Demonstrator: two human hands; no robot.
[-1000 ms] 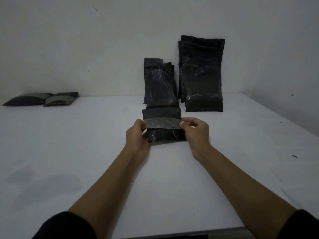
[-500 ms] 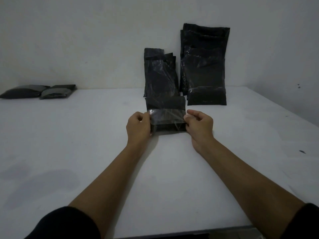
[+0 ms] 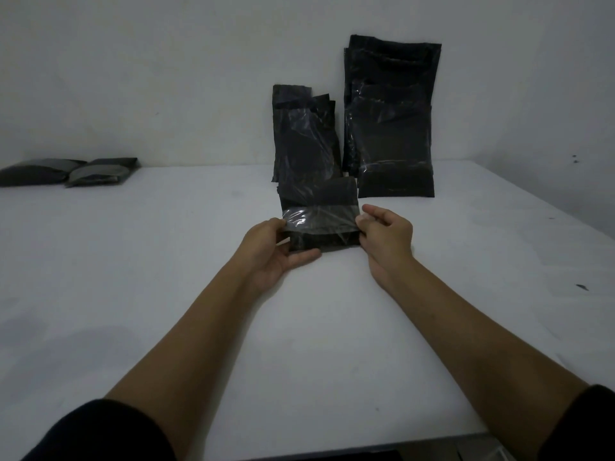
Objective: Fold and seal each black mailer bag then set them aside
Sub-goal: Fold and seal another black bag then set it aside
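Head view, left to right: two sealed bags [image 3: 68, 171] lie flat at the far left edge of the white table [image 3: 166, 261], side by side and touching, close to the wall [image 3: 166, 78]. Nearer the middle, the left hand [image 3: 273, 252] pinches the left end of a glossy strip [image 3: 321, 217] between its fingertips, while its thumb lies along the near bottom edge of the bag [image 3: 321, 221] being worked. That bag sits at the table's centre, its lower part folded and resting on the surface, its upper flap standing up behind the strip. The strip runs straight across the bag from one hand to the other. Behind the bag, a narrow stack [image 3: 306, 138] of black mailers leans upright against the wall, its foot hidden by the flap. The right hand [image 3: 386, 236] grips the strip's right end and the bag's right edge, fingers curled in close, index raised a little. Just right of the narrow stack, a taller, wider stack [image 3: 392, 121] also leans on the wall, its base on the table. Dark sleeves [image 3: 100, 434] show at both lower corners.
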